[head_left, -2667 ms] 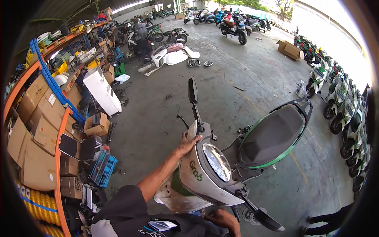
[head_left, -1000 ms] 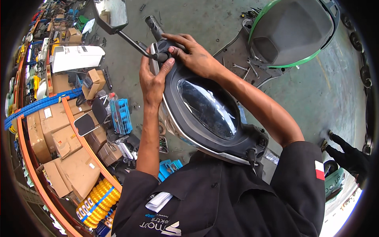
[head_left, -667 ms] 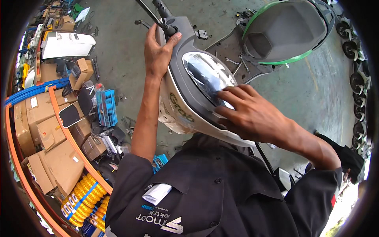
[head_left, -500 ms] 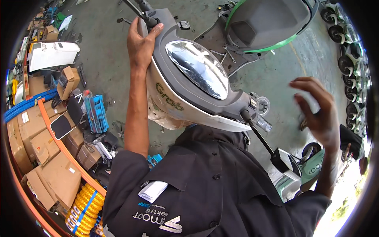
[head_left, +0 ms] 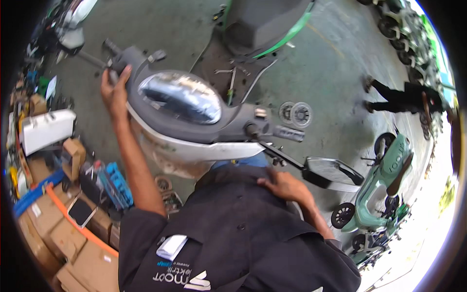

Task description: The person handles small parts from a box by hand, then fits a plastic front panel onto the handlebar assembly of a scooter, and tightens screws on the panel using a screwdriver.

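My left hand is wrapped around the left end of the scooter handlebar, near the base of the mirror stem. The handlebar has a grey cover, a white front edge and a shiny oval display. Close to my waist, my right hand hangs below the right mirror stem, thumb and forefinger apart; its other fingers are partly hidden. It appears to hold nothing. The right-hand mirror sticks out beyond it. The right grip is free of any hand.
The scooter's dark seat lies ahead, with wrenches on its footboard. Two round discs rest on the floor. Cardboard boxes and a blue crate are at left. A green scooter and a person are at right.
My right hand has come down from the raised position at the right to near my waist. The handlebar and my left hand now appear further left. A walking person shows at right.
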Demonstrator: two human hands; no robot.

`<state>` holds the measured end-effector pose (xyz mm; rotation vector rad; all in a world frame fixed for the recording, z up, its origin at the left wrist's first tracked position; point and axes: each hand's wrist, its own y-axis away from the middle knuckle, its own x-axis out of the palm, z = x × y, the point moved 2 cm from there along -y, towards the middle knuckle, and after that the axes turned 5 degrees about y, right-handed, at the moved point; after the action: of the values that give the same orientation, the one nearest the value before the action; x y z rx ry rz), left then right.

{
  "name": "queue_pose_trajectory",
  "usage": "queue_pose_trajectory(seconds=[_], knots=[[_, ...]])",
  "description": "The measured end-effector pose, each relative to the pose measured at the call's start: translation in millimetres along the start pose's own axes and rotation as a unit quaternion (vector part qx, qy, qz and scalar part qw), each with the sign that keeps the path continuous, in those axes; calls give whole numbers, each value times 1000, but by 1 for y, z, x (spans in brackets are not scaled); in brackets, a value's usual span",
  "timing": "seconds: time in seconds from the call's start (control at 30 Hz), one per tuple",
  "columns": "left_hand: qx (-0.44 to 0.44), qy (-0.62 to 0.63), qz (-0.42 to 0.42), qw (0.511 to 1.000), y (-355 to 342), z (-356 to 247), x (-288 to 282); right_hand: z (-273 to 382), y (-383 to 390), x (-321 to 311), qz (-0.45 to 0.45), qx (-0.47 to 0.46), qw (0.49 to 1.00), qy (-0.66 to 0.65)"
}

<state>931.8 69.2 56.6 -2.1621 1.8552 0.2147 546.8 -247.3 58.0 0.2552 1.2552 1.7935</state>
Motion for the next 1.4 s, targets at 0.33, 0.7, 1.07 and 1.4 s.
queue_pose_trajectory(seconds=[0.33,0.7,1.07,1.4], knots=[[15,64,38,997,-28,56,-11,43,-129,66,128,-268,931,-214],[-34,137,-22,990,-4,43,-18,80,-142,76,100,-243,938,-228],[386,-317,240,832,209,-75,15,75,-143,82,64,-221,894,-385],[386,-298,256,835,207,-89,42,82,-137,68,41,-272,859,-432]])
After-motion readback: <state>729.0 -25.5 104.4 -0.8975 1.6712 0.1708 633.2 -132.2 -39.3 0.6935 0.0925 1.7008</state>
